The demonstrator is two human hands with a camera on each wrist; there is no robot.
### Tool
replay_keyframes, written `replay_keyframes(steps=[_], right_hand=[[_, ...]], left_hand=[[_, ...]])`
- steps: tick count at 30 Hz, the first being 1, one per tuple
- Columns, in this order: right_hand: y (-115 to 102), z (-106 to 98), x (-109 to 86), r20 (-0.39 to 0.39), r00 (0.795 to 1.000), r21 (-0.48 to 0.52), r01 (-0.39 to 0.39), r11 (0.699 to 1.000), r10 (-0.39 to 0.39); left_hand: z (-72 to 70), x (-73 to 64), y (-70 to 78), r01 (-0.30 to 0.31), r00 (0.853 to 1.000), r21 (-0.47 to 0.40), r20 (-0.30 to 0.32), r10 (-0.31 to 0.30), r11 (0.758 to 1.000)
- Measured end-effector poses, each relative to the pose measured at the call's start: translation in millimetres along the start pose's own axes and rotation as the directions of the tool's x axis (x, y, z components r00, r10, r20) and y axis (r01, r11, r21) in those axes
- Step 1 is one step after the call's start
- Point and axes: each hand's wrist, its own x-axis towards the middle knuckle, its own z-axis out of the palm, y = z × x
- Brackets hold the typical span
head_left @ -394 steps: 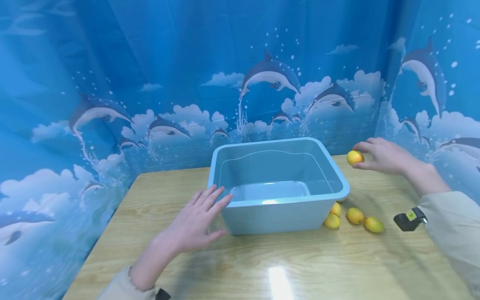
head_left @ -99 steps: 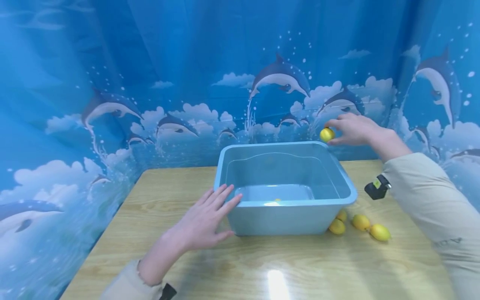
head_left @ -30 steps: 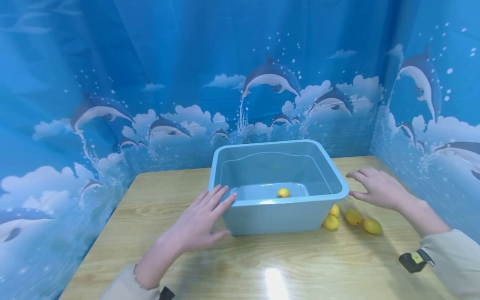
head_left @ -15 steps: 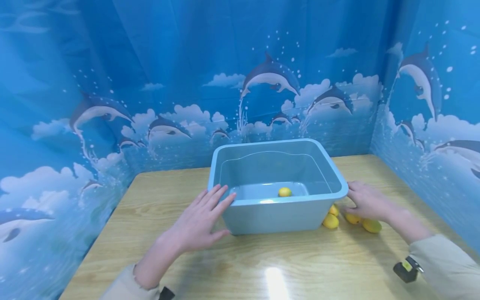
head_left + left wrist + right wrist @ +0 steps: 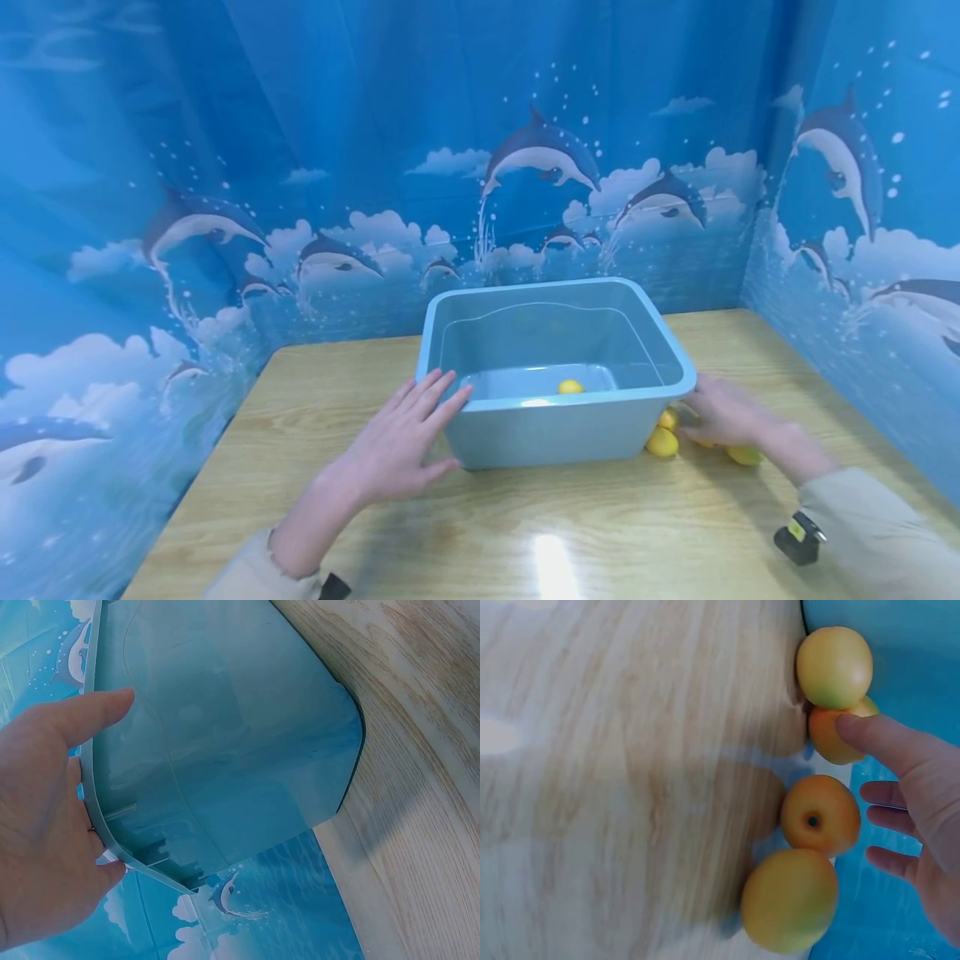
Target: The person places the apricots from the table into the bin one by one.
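Note:
A light-blue plastic bin [image 5: 555, 429] stands on the table with one yellow fruit [image 5: 571, 387] inside. My left hand [image 5: 397, 442] rests at its front left corner, fingers extended over the rim; in the left wrist view the thumb [image 5: 97, 716] lies along the outer wall. Beside the bin's right wall my right hand [image 5: 731, 411] hovers low over several small mango-like fruits. In the right wrist view its fingers are apart, and the thumb tip overlaps an orange-yellow fruit [image 5: 832, 739]; contact is unclear. A yellow fruit [image 5: 835, 667], an orange one [image 5: 821, 815] and a greenish-yellow one [image 5: 790, 900] lie around it.
The wooden table [image 5: 315, 400] reaches back to a blue dolphin-print curtain [image 5: 360, 150] behind and at both sides. A small black device [image 5: 799, 537] is strapped to the right wrist.
Over the last second my right hand has come down and slightly left from beside the bin's rim to the fruits. Earlier it carried a yellow fruit, and one now lies in the bin. Left hand unchanged.

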Motion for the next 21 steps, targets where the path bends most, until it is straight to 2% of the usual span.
replay_keyframes(steps=[6,14,21], right_hand=[[1.9,10.1,1.3,0.010,1.000,-0.023,-0.002,1.000,0.002],[3.5,13.1,4.2,0.042,0.999,-0.035,-0.025,0.999,0.027],[4.8,13.4,3.9,0.050,0.995,0.028,-0.085,0.996,0.083]], left_hand=[[0.6,0.8,0.3,0.002,1.000,0.002,-0.004,-0.002,1.000],[0.3,1.5,0.2,0.008,1.000,0.005,0.000,-0.008,1.000],[0.7,1.0,0.2,-0.001,1.000,0.016,-0.001,0.001,1.000]])
